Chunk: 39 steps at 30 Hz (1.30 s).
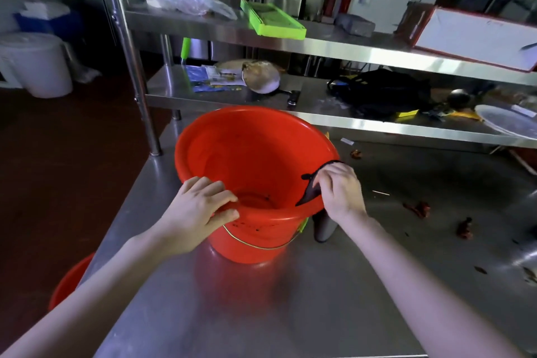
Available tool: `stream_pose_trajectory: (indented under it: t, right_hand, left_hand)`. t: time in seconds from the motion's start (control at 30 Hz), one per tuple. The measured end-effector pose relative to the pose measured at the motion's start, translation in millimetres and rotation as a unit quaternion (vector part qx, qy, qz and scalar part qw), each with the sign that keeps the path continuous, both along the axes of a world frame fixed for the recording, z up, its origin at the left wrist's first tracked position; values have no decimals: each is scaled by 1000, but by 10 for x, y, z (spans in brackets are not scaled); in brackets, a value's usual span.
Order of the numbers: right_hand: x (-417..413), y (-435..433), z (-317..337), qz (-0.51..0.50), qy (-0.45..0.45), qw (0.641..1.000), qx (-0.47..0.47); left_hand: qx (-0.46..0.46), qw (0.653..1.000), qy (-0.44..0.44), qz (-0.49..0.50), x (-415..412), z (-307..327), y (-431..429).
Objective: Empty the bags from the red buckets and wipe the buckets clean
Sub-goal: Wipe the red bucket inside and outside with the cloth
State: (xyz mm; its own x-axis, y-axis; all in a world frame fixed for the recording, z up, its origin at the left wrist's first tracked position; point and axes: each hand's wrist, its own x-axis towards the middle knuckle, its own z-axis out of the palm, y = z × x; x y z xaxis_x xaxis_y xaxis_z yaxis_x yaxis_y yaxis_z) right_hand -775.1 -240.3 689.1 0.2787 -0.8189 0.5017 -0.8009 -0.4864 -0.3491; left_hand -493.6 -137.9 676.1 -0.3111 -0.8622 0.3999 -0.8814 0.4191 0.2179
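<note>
The red bucket (261, 154) stands upright, dark cloth (309, 195) draped over its rim.

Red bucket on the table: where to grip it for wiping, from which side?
Grip the rolled rim of the red bucket at its near-left edge, from above: the mouth is open, so the lip can be hooked, as the left hand does. The right hand holds a dark cloth over the right rim.

A second red bucket (70, 278) is mostly hidden behind the worktop (261, 314) edge; the right hand (340, 192) covers much of the dark cloth (309, 194).
</note>
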Motion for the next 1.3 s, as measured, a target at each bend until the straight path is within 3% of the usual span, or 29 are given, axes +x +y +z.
stream_pose_trajectory:
  t: [0.1, 0.27, 0.37, 0.43, 0.5, 0.6, 0.73, 0.93, 1.07, 1.2, 1.3]
  right_hand:
    - [285, 386, -81, -57, -40, 997, -27]
    - [698, 795, -73, 45, -28, 998, -13]
    - [434, 615, 27, 113, 49, 992, 3]
    - [230, 422, 69, 146, 115, 982, 22]
    - [68, 192, 103, 144, 148, 978, 42]
    - [-104, -100, 137, 102, 144, 983, 53]
    - [-63, -65, 64, 29, 76, 996, 23]
    - [724, 606, -91, -20, 35, 997, -72]
    - [599, 558, -110, 41, 45, 994, -92]
    - [182, 228, 18, 126, 108, 986, -28]
    - [-61, -43, 91, 120, 102, 988, 8]
  left_hand:
    - [7, 1000, -26, 12, -114, 32, -2]
    - [20, 998, -31, 59, -386, 65, 8]
    - [62, 998, -9, 5, -224, 176, -54]
    - [27, 997, -74, 3, 21, 201, -92]
    - [13, 990, -134, 30, 286, 190, -134]
    - [34, 987, -159, 12, 367, 141, -194]
    - [13, 992, -128, 2, 163, 56, -151]
    - [-41, 996, -71, 39, -362, 38, 38]
    - [39, 998, -40, 5, -183, 178, 12]
    - [26, 994, -108, 2, 217, 207, -60]
    - [-17, 994, -106, -1, 78, 94, 6]
